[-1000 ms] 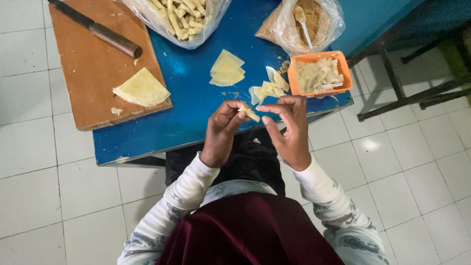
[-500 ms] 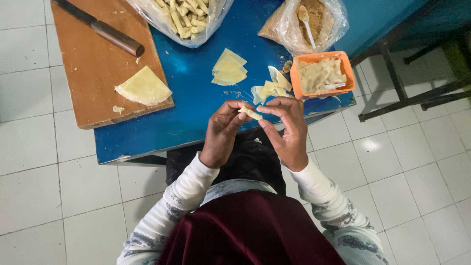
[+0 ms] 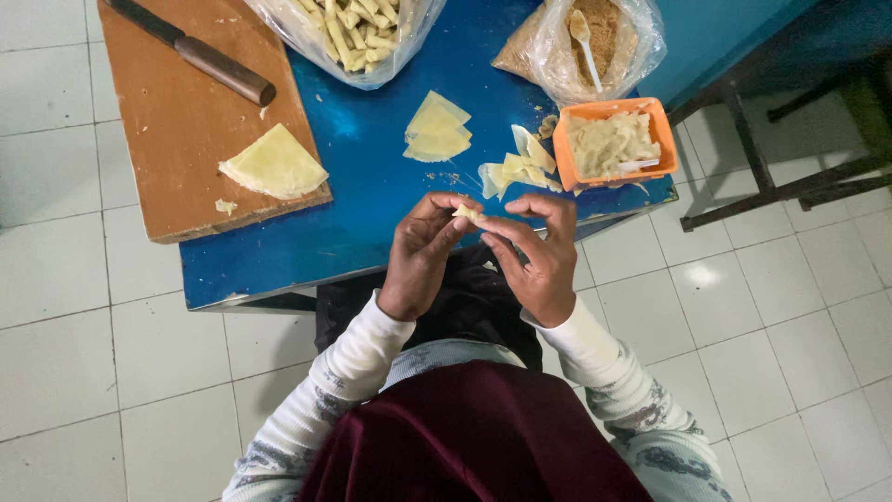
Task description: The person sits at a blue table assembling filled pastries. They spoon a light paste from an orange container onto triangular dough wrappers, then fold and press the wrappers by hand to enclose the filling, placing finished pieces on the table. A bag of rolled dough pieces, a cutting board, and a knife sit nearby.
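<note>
Lying at the upper left of the frame, a wooden cutting board [image 3: 186,130] is carrying a dark-handled knife [image 3: 200,54] near its top edge and a folded yellow wrapper sheet [image 3: 274,165] near its lower right corner. The board is resting on a blue table [image 3: 362,214]. At the upper centre, a clear plastic bag of pale rolled sticks [image 3: 358,28] is sitting on the table, and a small stack of triangular wrappers [image 3: 435,130] is lying just below it.

At the centre of the frame, the left hand [image 3: 420,256] and the right hand [image 3: 537,256] are meeting over the table's near edge. Both are pinching a small pale piece of wrapper [image 3: 467,215] between their fingertips; it is appearing folded or rolled, though the piece is too small to confirm. Neither hand is resting on the table.

Just above the hands, loose wrapper pieces [image 3: 516,169] are lying beside an orange tray [image 3: 662,139] holding pale filling and a white spoon. At the upper right, a second plastic bag [image 3: 636,46] is holding brown crumbs and a light spoon.
</note>
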